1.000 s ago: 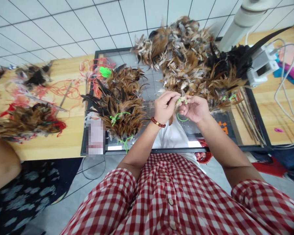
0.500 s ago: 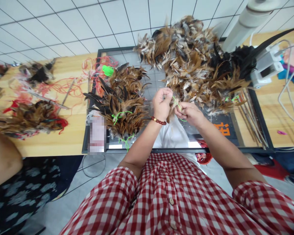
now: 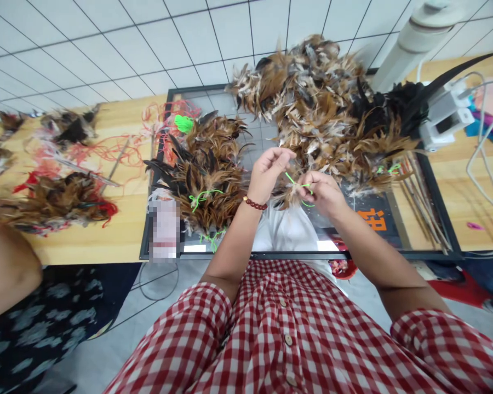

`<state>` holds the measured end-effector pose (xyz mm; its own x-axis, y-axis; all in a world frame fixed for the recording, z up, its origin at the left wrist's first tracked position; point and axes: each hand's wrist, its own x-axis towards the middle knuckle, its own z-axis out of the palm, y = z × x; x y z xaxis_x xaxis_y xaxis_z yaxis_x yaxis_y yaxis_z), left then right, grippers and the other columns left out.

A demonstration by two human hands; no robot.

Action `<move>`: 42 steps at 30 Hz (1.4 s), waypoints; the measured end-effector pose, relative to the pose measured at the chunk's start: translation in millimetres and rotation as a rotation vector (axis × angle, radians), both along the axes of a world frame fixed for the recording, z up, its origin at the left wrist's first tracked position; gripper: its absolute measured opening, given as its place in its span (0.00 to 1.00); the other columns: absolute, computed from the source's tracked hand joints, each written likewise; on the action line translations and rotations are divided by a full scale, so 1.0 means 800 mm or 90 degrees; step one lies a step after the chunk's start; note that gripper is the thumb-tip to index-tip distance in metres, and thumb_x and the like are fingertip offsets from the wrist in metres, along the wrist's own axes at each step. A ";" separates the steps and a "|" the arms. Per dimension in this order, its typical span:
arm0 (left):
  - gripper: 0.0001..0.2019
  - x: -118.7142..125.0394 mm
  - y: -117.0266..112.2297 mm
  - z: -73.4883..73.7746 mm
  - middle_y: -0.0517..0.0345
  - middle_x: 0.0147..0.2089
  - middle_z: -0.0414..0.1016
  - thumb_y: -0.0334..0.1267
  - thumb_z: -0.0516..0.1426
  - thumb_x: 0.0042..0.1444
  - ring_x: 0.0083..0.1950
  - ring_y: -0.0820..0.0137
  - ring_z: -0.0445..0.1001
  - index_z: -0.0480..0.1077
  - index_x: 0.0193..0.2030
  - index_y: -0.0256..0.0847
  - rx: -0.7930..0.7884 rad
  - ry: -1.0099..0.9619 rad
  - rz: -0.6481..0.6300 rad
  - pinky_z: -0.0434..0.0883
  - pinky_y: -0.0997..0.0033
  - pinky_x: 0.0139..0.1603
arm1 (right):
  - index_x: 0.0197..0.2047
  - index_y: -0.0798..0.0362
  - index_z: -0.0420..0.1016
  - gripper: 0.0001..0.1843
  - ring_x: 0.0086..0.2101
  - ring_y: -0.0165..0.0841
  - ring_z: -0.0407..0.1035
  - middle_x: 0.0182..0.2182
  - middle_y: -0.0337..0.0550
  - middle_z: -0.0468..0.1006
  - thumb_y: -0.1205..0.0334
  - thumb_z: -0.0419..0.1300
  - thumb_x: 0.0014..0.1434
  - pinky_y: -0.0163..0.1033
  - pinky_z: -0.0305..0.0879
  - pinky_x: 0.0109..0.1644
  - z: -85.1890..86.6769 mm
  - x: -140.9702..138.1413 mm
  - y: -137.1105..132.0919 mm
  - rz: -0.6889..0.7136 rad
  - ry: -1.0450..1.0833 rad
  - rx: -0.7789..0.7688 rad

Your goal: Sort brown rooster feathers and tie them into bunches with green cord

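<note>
My left hand (image 3: 271, 171) has thumb and fingers pinched together at the upper end of a bright green string (image 3: 290, 178). Just to its right, my right hand (image 3: 324, 191) is closed on a small bundle of brown feathers (image 3: 287, 196), gripping it at the quill end where the string crosses. A loop of the string hangs under the right fingers. Left of my hands lies a heap of dark brown feathers (image 3: 213, 180) with green string ties on it. Behind my hands spreads a larger pile of brown and grey feathers (image 3: 312, 98).
A black-framed glass panel (image 3: 254, 255) lies under the work. Thin sticks (image 3: 425, 197) and a white charger (image 3: 447, 117) with cables are on the right. A green string skein (image 3: 184, 123) and red string (image 3: 119, 150) lie left. Another person's arm (image 3: 8, 262) rests at the left edge.
My left hand has moved slightly left, away from my right hand, and more green string shows between them. The feather bundle now hangs lower and further left of my right fingers.
</note>
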<state>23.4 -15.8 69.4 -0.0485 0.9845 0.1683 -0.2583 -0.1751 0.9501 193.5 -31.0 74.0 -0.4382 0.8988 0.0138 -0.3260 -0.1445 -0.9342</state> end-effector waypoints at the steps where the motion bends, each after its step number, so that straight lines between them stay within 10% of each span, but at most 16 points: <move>1: 0.24 0.001 -0.001 0.000 0.57 0.42 0.83 0.64 0.67 0.56 0.38 0.75 0.76 0.79 0.40 0.43 0.006 0.015 -0.033 0.75 0.70 0.45 | 0.21 0.51 0.68 0.06 0.17 0.23 0.54 0.20 0.36 0.73 0.63 0.62 0.43 0.34 0.47 0.23 0.003 0.000 0.001 -0.018 0.004 -0.010; 7: 0.29 -0.002 -0.001 0.003 0.59 0.33 0.76 0.69 0.64 0.55 0.36 0.72 0.73 0.75 0.34 0.41 0.041 0.189 -0.142 0.70 0.68 0.42 | 0.20 0.51 0.67 0.06 0.15 0.22 0.51 0.17 0.34 0.70 0.62 0.62 0.40 0.33 0.49 0.22 0.011 0.002 0.006 -0.065 0.038 -0.058; 13: 0.25 -0.006 -0.022 0.022 0.57 0.34 0.77 0.64 0.53 0.69 0.37 0.69 0.73 0.70 0.34 0.44 0.166 0.389 -0.016 0.69 0.66 0.43 | 0.22 0.50 0.62 0.09 0.15 0.21 0.47 0.17 0.32 0.67 0.60 0.61 0.41 0.33 0.49 0.23 0.019 0.002 0.007 -0.043 0.029 -0.086; 28: 0.25 -0.014 -0.089 0.013 0.50 0.41 0.81 0.52 0.42 0.77 0.41 0.64 0.78 0.75 0.42 0.42 0.203 0.819 0.004 0.65 0.65 0.38 | 0.18 0.51 0.67 0.07 0.15 0.22 0.52 0.18 0.38 0.73 0.62 0.62 0.38 0.33 0.48 0.21 0.011 -0.008 -0.004 0.021 -0.001 -0.090; 36: 0.18 -0.010 -0.107 -0.015 0.51 0.35 0.79 0.48 0.50 0.73 0.36 0.64 0.76 0.71 0.34 0.44 0.166 0.741 0.092 0.66 0.64 0.37 | 0.22 0.50 0.65 0.07 0.14 0.20 0.43 0.17 0.30 0.66 0.61 0.62 0.41 0.33 0.46 0.22 0.008 -0.014 -0.009 0.101 0.035 -0.110; 42: 0.17 0.006 -0.104 -0.029 0.62 0.25 0.74 0.44 0.53 0.70 0.27 0.72 0.71 0.67 0.29 0.44 0.098 0.428 0.145 0.67 0.71 0.35 | 0.24 0.52 0.72 0.14 0.22 0.26 0.57 0.19 0.35 0.69 0.53 0.65 0.54 0.34 0.51 0.27 0.008 0.010 -0.003 0.074 -0.238 0.158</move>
<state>28.4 -98.7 46.4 -0.0862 0.9253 0.3693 0.4319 -0.2993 0.8508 201.6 -33.3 80.2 -0.5517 0.8329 0.0447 0.0453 0.0834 -0.9955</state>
